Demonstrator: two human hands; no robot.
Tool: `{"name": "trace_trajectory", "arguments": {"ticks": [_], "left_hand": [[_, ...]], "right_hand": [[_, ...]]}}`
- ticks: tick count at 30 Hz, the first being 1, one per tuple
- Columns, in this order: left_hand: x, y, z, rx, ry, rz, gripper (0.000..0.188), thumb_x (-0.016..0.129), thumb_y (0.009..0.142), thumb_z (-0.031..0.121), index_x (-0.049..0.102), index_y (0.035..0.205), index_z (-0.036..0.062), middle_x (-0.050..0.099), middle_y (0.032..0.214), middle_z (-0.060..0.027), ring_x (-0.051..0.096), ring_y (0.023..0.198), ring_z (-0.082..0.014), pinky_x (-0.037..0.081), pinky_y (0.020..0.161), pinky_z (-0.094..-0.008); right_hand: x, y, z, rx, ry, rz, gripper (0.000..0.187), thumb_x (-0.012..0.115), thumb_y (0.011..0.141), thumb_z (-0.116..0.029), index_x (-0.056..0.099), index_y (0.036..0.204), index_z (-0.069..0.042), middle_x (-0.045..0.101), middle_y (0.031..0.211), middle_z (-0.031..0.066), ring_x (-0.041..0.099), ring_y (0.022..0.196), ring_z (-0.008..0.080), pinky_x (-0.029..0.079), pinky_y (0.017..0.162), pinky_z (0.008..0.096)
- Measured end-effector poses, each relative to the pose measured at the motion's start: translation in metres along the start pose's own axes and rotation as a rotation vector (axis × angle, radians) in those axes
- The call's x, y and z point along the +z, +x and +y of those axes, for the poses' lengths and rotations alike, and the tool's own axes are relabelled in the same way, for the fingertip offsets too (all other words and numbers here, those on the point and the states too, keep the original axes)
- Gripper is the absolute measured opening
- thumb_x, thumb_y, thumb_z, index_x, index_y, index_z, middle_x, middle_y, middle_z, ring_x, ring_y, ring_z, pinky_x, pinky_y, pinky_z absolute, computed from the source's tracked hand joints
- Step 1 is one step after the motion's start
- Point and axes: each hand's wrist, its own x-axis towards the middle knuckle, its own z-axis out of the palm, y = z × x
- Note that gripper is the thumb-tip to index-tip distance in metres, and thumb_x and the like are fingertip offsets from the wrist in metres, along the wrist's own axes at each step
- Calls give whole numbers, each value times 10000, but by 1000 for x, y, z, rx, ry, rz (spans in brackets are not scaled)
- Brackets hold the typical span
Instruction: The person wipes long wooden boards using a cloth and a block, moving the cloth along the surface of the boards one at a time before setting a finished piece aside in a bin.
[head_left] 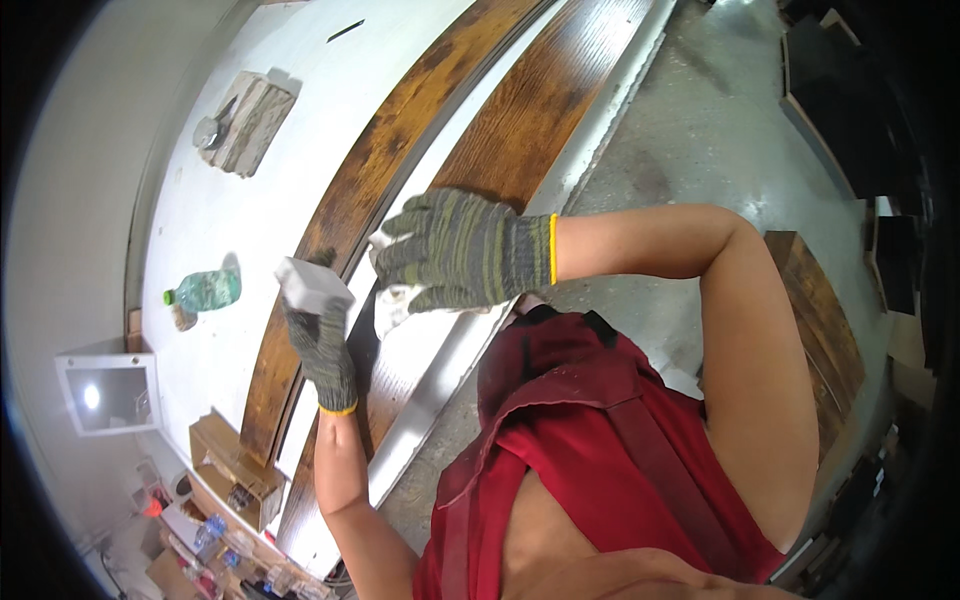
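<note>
My left hand (325, 345), in a dark green striped knit glove, grips a small white block (316, 284) above the boards. My right hand (455, 248), in a matching glove with a yellow cuff, presses a crumpled white cloth (392, 315) with grey smudges onto the nearer board. That brown wood-grain board (540, 105) runs along the white table's near edge. Parallel to it, farther in, lies a second brown board (375, 160); a white strip of tabletop shows between the two. My left hand partly hides this second board.
On the white tabletop (310, 110) lie a green-tinted bottle (208, 290) and a rough block (250, 125) with a clear round object against it. A cardboard box (235, 465) and clutter stand at lower left. Dark panels (835, 105) and brown boards (815, 340) are at right.
</note>
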Motion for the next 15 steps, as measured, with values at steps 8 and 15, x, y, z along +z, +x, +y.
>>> {"name": "trace_trajectory", "arguments": {"ticks": [8, 15], "left_hand": [[-13, -11, -1, -170, -195, -103, 636, 634, 961, 382, 477, 1429, -20, 555, 1372, -178, 527, 1262, -277, 425, 1060, -407], [-4, 3, 11, -243, -278, -110, 383, 535, 1049, 227, 562, 1375, 27, 552, 1384, -188, 557, 1238, -279, 471, 1026, -394]], "right_hand": [[-79, -80, 215, 530, -565, -239, 387, 630, 901, -283, 597, 1217, -62, 631, 1037, 180, 623, 994, 326, 534, 844, 447], [-100, -161, 320, 685, -1079, -235, 549, 628, 902, -282, 539, 1405, -82, 577, 1381, 199, 553, 1276, 337, 439, 1081, 441]]}}
